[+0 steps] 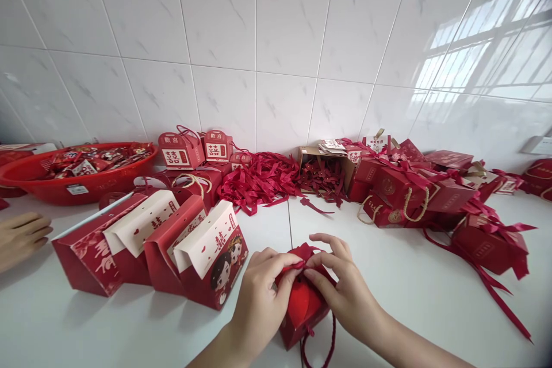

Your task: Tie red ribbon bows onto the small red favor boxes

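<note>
My left hand [263, 287] was curled nearly closed, thumb and forefinger pinched on a bit of red ribbon [294, 265] at the top of a small red box [304, 307]. That box stood on the white tabletop [164, 336] right in front of me, between my two hands. My right hand [347, 284] met the left from the other side, half curled, its thumb and forefinger drawn together on the same ribbon and another finger lifted clear. A dark red cord [333, 336] hung in a loop from the near side of the box. Just to my left stood a row of four gift boxes [161, 256], red and cream, the nearest printed with two cartoon figures. Beyond them a red basin [116, 178] held small wrapped packets [95, 162], and another person's hand [23, 236] rested near the row's far end. Against the tiled wall [284, 17] lay a heap of loose ribbons [267, 181], beside an open carton [348, 172]; to the right of that, finished-looking red boxes [394, 192] were piled, some tied with bows.
</note>
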`<action>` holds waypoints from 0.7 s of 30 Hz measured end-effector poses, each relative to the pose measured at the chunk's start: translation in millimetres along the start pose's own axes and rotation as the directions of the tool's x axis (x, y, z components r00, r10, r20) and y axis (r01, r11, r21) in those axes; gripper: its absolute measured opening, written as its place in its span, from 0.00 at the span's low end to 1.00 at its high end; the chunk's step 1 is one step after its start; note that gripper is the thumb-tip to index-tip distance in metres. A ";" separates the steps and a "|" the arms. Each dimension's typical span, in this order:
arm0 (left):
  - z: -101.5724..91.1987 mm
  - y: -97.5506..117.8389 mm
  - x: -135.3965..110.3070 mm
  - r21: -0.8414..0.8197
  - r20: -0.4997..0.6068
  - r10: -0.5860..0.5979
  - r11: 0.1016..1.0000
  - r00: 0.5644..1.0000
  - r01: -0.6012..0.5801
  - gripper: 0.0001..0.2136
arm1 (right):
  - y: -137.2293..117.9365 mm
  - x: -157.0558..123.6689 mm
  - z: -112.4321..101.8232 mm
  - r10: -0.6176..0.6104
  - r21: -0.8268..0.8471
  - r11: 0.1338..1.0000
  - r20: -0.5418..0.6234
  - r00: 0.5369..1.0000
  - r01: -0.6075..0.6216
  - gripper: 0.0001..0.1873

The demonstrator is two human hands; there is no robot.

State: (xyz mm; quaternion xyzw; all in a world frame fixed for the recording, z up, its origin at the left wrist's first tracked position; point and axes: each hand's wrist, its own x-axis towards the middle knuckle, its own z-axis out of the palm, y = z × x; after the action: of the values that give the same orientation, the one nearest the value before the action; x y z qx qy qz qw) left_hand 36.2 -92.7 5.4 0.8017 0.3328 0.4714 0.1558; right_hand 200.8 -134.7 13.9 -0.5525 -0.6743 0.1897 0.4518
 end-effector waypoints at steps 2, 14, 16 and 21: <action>0.8 0.5 1.2 -0.044 0.014 -0.034 0.998 0.999 0.035 0.07 | -0.3 2.0 -0.4 0.123 0.126 0.983 0.103 0.987 -0.136 0.10; -0.1 -10.0 15.8 -0.161 0.043 -0.172 0.971 0.984 0.177 0.04 | -3.1 0.9 3.8 0.322 0.557 0.717 0.270 0.907 -0.420 0.17; -3.2 -8.9 14.5 -0.111 0.106 -0.158 0.979 0.982 0.170 0.06 | -3.9 1.3 5.8 0.335 0.559 0.714 0.256 0.907 -0.422 0.18; -6.9 -10.4 15.2 -0.145 0.259 -0.257 0.943 0.931 0.301 0.06 | -7.0 3.8 3.1 0.325 0.474 0.776 0.264 0.908 -0.416 0.18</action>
State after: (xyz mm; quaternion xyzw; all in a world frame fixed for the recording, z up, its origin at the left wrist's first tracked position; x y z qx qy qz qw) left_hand 31.4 -75.3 12.9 0.7787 0.3783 0.3740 0.3324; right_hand 194.3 -132.7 19.1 -0.5135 -0.5105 0.4960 0.4794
